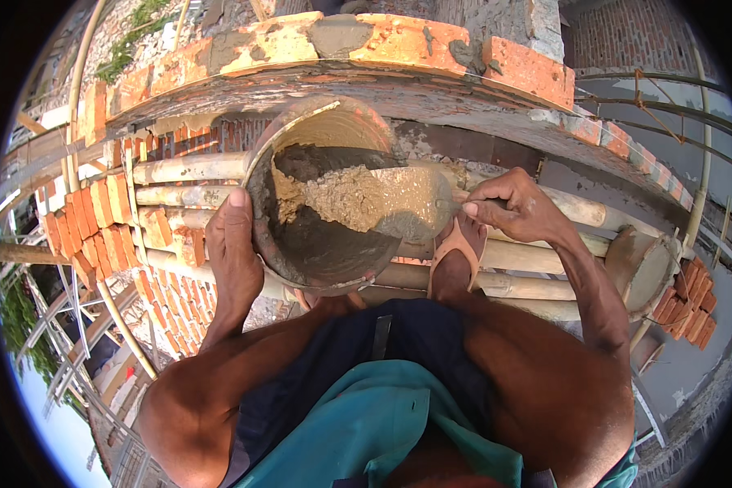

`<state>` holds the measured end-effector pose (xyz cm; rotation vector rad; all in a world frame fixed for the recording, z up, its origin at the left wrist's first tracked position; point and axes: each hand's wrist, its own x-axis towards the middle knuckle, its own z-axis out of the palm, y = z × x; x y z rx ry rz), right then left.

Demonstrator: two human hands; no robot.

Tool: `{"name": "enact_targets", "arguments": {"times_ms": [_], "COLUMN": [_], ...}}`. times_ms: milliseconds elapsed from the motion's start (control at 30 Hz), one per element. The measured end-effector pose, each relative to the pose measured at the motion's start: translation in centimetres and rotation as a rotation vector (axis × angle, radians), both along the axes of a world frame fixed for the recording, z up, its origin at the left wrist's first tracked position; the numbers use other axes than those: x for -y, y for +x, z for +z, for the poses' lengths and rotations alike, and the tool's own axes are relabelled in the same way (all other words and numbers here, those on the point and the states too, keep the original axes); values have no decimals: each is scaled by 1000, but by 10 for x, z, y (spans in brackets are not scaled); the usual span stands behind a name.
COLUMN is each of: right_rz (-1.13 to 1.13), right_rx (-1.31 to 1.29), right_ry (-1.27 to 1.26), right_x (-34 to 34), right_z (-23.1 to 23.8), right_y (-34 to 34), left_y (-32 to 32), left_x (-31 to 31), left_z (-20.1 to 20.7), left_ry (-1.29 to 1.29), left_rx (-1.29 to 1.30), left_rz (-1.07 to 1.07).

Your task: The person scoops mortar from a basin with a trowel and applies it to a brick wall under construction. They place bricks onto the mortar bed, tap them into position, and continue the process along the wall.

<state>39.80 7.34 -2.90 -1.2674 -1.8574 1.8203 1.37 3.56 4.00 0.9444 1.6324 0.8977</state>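
Tilted toward me, a mortar-smeared bucket (333,122) is held at its left rim by my left hand (234,248), thumb on top. Wet grey mortar (325,252) fills much of its inside. My right hand (520,207) is closed round the handle of a trowel, which is mostly hidden by the fingers. The trowel's blade (423,199) reaches leftward over the bucket's right rim, coated with mortar. A paler, sunlit band of mortar lies across the middle, running on from the blade.
A brick wall (415,41) with mortar patches and a string line curves across the far side. Bamboo poles (537,260) form the platform under my sandalled feet. Stacked bricks (89,215) sit at left, more bricks (691,301) at right beside a second mortar container (655,268).
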Motion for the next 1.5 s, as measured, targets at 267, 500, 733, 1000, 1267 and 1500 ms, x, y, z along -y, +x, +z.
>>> {"name": "enact_targets", "arguments": {"times_ms": [267, 500, 733, 1000, 1267, 1500], "right_rz": [-493, -644, -890, -675, -750, -743], "right_rx": [749, 949, 270, 471, 344, 199], "right_ry": [908, 777, -188, 97, 44, -83], "right_x": [-12, -1, 26, 17, 20, 14], "right_z": [48, 45, 52, 47, 54, 54], "right_y": [59, 56, 32, -7, -17, -15], "left_y": [-7, -15, -14, -24, -17, -19], "left_x": [5, 7, 6, 5, 7, 6], "left_z": [3, 3, -2, -2, -3, -1], "left_ry": [16, 9, 6, -73, 32, -28], "left_rx": [-99, -116, -102, -73, -84, -68], "left_rz": [-15, -95, -45, -147, -97, -86]}}
